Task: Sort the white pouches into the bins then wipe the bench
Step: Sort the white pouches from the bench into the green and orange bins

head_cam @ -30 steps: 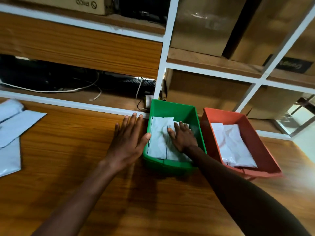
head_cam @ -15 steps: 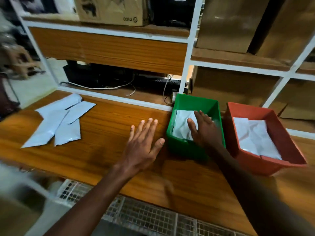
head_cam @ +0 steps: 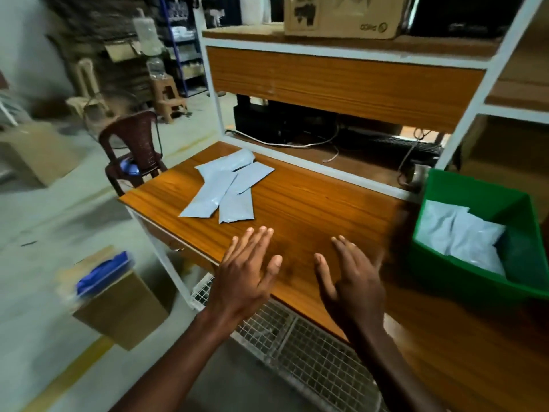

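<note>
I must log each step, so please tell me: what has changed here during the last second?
The right hand left the green bin, letting go of the pouches inside, and moved left over the bench. The left hand also moved left, open. The loose pouches stayed in place.

Head cam, close, down-left over bench (head_cam: 312, 203).

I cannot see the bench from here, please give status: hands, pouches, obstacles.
Left hand and right hand open, empty. Loose pouches on bench, green bin part filled. Nothing between.
</note>
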A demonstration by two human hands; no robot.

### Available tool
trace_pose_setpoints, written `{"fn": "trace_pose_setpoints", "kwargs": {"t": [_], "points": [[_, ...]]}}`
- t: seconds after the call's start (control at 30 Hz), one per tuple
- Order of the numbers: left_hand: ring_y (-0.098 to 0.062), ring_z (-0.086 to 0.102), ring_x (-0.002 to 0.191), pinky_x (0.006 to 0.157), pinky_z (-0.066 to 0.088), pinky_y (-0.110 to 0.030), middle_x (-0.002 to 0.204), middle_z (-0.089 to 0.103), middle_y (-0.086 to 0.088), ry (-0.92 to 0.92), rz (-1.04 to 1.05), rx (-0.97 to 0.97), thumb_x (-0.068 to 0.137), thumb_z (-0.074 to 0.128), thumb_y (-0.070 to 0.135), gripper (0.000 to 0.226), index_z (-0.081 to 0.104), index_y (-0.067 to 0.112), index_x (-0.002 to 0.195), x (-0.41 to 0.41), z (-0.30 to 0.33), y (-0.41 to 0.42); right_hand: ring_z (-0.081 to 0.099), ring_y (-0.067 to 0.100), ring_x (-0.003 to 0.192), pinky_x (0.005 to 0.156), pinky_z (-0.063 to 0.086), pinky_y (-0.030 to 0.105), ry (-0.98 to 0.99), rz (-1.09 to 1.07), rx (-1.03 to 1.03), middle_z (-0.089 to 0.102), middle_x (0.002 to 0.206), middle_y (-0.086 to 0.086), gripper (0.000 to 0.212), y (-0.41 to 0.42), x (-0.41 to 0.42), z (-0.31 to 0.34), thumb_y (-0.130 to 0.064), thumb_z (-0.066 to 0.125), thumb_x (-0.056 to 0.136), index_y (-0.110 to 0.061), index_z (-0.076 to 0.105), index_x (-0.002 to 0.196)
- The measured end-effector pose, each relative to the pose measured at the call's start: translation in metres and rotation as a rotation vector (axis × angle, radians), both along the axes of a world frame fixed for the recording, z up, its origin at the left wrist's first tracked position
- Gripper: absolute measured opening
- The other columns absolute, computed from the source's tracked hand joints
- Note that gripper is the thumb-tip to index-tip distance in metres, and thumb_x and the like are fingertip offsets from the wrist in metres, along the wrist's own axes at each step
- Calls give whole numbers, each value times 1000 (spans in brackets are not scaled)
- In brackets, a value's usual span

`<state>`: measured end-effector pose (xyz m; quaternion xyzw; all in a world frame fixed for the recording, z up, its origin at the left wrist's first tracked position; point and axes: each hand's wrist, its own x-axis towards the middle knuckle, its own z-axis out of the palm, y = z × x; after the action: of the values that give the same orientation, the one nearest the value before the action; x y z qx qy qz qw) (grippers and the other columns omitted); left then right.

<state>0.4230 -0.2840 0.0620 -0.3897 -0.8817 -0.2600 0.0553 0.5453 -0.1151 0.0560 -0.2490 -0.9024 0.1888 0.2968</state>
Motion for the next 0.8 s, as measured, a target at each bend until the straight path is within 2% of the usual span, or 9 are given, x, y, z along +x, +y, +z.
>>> {"fn": "trace_pose_setpoints", "kwargs": {"t": [0.03, 0.1, 0.17, 0.27, 0.43, 0.53, 0.63, 0.73, 0.8], "points": [[-11, 14, 151, 123, 12, -40, 161, 26, 8, -8, 26, -2, 100, 22, 58, 62, 29, 28, 154, -11, -3, -16, 57, 25, 129, 122, 19, 38, 2, 16, -11, 61, 140, 7, 63, -14, -15, -4, -60, 37, 96, -16, 58, 137], [-10, 13, 151, 123, 14, -41, 161, 25, 9, -29, 72, -10, 100, 22, 59, 62, 28, 29, 154, -36, -8, -48, 56, 26, 130, 113, 39, 48, -2, 60, -71, 59, 141, 8, 67, -42, -46, -11, -63, 35, 96, -16, 56, 138], [-8, 12, 151, 123, 16, -42, 161, 22, 11, -43, 105, -26, 99, 21, 61, 63, 26, 31, 154, -61, -14, -77, 54, 26, 132, 104, 48, 52, -19, 85, -115, 57, 143, 7, 70, -67, -78, -19, -67, 33, 95, -18, 55, 140], [-5, 7, 150, 124, 14, -39, 159, 14, 17, -87, 146, -36, 97, 17, 65, 65, 21, 34, 154, -100, -26, -123, 52, 24, 134, 104, 49, 54, -35, 117, -151, 56, 145, 5, 73, -106, -131, -33, -70, 29, 94, -19, 53, 141], [-2, 4, 147, 122, 11, -32, 156, 7, 21, -162, 212, -66, 92, 10, 71, 69, 12, 39, 153, -151, -50, -168, 49, 25, 137, 108, 45, 54, -105, 141, -169, 52, 148, 5, 70, -150, -206, -50, -66, 33, 94, -19, 53, 142], [-1, 2, 147, 121, 9, -31, 156, 5, 22, -191, 209, -53, 89, 6, 74, 73, 12, 39, 153, -186, -57, -167, 44, 23, 141, 110, 43, 53, -121, 156, -166, 49, 152, 2, 73, -156, -245, -54, -70, 30, 94, -22, 51, 144], [-1, -1, 147, 123, 11, -36, 158, 5, 21, -222, 181, -50, 88, 6, 74, 75, 13, 38, 154, -224, -63, -151, 43, 26, 142, 112, 41, 52, -133, 139, -151, 48, 152, 5, 80, -145, -287, -60, -75, 22, 92, -22, 50, 144], [-7, -4, 151, 124, 6, -39, 162, 3, 17, -242, 153, -55, 89, 5, 74, 76, 9, 38, 156, -264, -69, -120, 53, 33, 133, 105, 48, 51, -72, 127, -70, 57, 143, 13, 73, -119, -330, -67, -68, 28, 97, -15, 57, 137], [-9, -8, 151, 124, 1, -39, 163, -1, 16, -224, 120, -82, 91, 6, 71, 73, 4, 38, 156, -293, -75, -92, 53, 35, 132, 104, 48, 52, -65, 97, -56, 56, 143, 16, 70, -96, -360, -69, -65, 30, 98, -12, 56, 137]]}}
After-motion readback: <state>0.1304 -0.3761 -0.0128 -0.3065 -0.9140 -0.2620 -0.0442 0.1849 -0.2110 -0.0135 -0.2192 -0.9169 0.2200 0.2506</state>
